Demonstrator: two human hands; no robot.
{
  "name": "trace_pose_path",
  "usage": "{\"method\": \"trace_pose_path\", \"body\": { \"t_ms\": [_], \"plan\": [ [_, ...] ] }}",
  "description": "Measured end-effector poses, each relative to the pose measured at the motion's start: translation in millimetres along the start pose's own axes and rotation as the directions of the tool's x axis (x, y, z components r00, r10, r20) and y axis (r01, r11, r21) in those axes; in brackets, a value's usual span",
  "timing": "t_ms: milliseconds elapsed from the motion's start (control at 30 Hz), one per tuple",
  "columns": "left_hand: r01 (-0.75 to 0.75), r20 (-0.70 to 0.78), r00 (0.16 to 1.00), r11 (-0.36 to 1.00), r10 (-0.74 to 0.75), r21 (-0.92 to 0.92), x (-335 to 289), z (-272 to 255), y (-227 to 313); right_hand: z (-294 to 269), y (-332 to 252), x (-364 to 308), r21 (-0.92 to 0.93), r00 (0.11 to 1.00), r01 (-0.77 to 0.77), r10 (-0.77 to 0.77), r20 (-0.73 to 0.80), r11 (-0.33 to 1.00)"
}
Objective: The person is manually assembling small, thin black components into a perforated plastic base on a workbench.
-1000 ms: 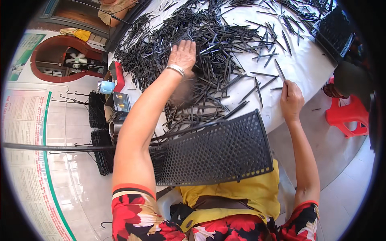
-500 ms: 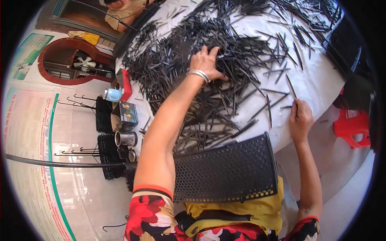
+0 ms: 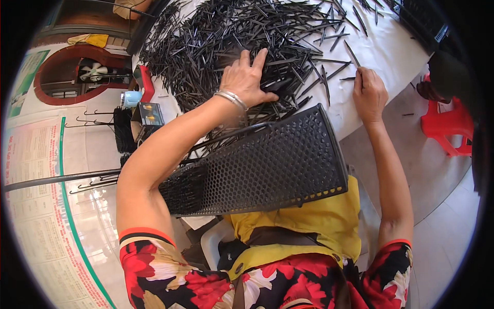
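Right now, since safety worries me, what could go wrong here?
The bare left hand is at the heap of pointed black sticks and might get pricked. The thin pointed piece in the right hand could jab the other if they meet. The black perforated tray, slanting over the yellow apron, might slip if knocked.

**Hidden, cropped and unclear spots at the strip pile**

Left hand (image 3: 244, 80), palm down, covers part of the dark strip pile (image 3: 206, 46); whether it grips anything: cannot tell. Pile's far side runs out at top edge. Right hand (image 3: 370, 92) hides the lower end of a slim pointed strip (image 3: 352, 53). Left forearm (image 3: 170, 139) blocks a stretch of black rod (image 3: 72, 177). Black crate (image 3: 422, 20) cut by dark rim, upper right. Wall poster (image 3: 33, 206): small print blurred. Person at top left (image 3: 128, 7) mostly out of frame.
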State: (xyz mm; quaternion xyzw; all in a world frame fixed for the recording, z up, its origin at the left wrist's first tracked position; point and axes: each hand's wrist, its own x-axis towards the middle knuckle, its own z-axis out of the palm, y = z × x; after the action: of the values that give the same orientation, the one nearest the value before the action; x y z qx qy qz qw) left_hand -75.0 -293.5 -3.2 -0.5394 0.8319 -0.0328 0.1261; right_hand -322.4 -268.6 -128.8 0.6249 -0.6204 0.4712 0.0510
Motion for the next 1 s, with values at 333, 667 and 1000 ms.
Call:
{"method": "trace_pose_path", "body": {
  "t_ms": [333, 667, 1000],
  "plan": [
    [0.094, 0.21, 0.974, 0.994, -0.082, -0.048, 31, 10, -65, -1, -4, -1, 0.023, 1.0, -0.003, 0.004, -0.024, 1.0],
    [-0.073, 0.157, 0.986, 0.99, 0.053, 0.12, 42, 12, -43, -6, -10, 1, 0.034, 1.0, 0.005, -0.005, -0.016, 0.999],
    [-0.032, 0.184, 0.982, 0.996, 0.047, -0.088, 23, 8, -18, -2, -4, 6, 0.015, 0.999, 0.016, -0.016, -0.031, 1.0]
  ]
}}
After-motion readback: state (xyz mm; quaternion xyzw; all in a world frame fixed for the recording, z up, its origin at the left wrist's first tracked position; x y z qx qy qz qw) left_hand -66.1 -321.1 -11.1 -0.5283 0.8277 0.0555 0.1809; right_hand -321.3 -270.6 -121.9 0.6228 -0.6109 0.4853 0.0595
